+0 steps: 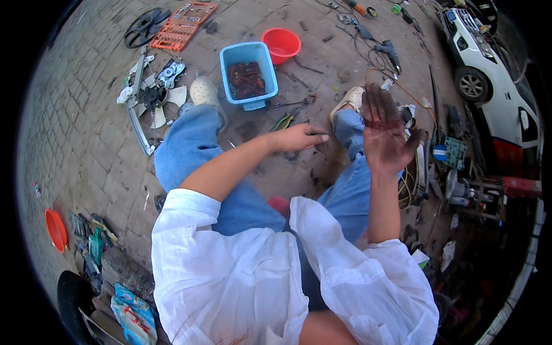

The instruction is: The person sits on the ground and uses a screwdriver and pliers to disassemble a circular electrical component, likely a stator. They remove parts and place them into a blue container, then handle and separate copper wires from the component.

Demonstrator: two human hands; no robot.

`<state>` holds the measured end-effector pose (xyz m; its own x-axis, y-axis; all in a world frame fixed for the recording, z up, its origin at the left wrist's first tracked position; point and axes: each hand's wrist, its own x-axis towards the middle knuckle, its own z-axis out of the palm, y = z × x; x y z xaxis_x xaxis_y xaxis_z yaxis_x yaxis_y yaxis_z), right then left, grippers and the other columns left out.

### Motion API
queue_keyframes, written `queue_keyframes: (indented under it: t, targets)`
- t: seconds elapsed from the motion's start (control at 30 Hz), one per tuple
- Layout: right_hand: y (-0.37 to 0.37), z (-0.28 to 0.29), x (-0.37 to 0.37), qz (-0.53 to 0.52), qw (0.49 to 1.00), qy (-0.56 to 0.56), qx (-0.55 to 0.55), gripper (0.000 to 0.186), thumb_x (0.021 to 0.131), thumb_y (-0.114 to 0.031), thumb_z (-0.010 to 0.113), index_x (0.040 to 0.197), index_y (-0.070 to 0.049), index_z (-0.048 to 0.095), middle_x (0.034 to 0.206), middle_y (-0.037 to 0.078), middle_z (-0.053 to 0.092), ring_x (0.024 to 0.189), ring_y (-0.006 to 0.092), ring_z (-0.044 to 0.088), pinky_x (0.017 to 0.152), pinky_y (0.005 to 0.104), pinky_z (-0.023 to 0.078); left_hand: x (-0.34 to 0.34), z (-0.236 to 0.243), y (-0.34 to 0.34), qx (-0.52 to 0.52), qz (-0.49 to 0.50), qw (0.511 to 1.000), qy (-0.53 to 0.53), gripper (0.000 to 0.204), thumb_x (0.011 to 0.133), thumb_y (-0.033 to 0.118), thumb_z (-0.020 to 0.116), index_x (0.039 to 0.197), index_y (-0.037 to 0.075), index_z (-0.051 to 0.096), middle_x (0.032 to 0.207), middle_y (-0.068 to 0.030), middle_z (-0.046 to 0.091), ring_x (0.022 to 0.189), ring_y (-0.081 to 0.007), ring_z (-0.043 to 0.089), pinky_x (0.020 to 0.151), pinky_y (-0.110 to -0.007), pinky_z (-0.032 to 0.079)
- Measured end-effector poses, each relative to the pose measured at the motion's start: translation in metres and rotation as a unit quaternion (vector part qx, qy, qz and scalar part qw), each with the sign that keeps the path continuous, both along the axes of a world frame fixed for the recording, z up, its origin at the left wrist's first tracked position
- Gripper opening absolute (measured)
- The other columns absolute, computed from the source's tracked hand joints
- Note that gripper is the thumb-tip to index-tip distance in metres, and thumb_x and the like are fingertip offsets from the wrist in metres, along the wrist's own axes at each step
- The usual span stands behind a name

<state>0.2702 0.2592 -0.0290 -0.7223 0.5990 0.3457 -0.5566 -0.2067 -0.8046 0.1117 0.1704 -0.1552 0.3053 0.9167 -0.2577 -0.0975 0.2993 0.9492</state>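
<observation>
My left hand (302,138) reaches across between my knees, fingers bent together; whether a thin thing is between them is too small to tell. My right hand (384,131) is raised to the right of it, palm up, fingers stretched, dark with grime and crossed by a red-brown smear. Below and left of my left hand lie green-handled pliers (283,122) on the paving (253,161). Beyond them stands a light blue tub (266,57) holding dark, rusty-looking pieces (246,79), beside a red basin (280,43).
An orange tool case (178,29), black wheel-like part (144,26) and fan with metal rails (154,96) lie ahead-left. An orange basin (54,230) and clutter sit lower left. A drill (390,54), cables and tools lie ahead-right, near a white car (489,52).
</observation>
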Motion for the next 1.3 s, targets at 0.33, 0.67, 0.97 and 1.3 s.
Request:
queue_keyframes:
  t: [0.33, 0.67, 0.97, 1.3]
  targets:
    - [0.035, -0.044, 0.016, -0.092, 0.555, -0.514, 0.648, 0.076, 0.074, -0.045, 0.074, 0.126, 0.006, 0.052, 0.128, 0.027, 0.053, 0.129, 0.0383, 0.043, 0.109, 0.0417, 0.033, -0.006, -0.028, 0.014, 0.116, 0.010, 0.972, 0.206, 0.028, 0.097, 0.025, 0.052, 0.090, 0.000, 0.064, 0.071, -0.0116, 0.059, 0.066, -0.0191, 0.056, 0.063, -0.035, 0.046]
    - [0.007, 0.000, 0.020, 0.405, 0.815, -0.355, 0.214, 0.068, 0.075, -0.057, 0.070, 0.102, 0.006, 0.066, 0.094, 0.019, 0.066, 0.096, 0.0287, 0.062, 0.088, 0.0410, 0.046, -0.030, 0.035, 0.012, 0.116, -0.136, 0.984, 0.020, 0.043, 0.099, 0.038, 0.049, 0.089, -0.001, 0.063, 0.073, -0.0027, 0.054, 0.071, -0.0114, 0.050, 0.065, -0.030, 0.042]
    - [0.008, 0.057, 0.006, 0.215, 0.948, -0.102, 0.212, 0.084, 0.077, -0.072, 0.054, 0.110, 0.005, 0.062, 0.111, 0.022, 0.063, 0.118, 0.0368, 0.053, 0.111, 0.0512, 0.025, -0.033, -0.001, 0.008, -0.001, -0.110, 0.994, 0.018, 0.058, 0.091, 0.058, 0.053, 0.091, 0.001, 0.065, 0.081, -0.0028, 0.061, 0.078, -0.0121, 0.056, 0.070, -0.028, 0.045]
    - [0.066, 0.072, 0.021, -0.245, 0.712, -0.327, 0.571, 0.057, 0.083, -0.039, 0.067, 0.124, 0.000, 0.056, 0.131, 0.020, 0.054, 0.128, 0.0307, 0.047, 0.109, 0.0378, 0.032, -0.024, 0.038, -0.003, 0.113, 0.060, 0.989, 0.067, 0.042, 0.096, 0.041, 0.055, 0.088, 0.002, 0.066, 0.073, 0.0017, 0.054, 0.070, -0.0079, 0.046, 0.065, -0.026, 0.039]
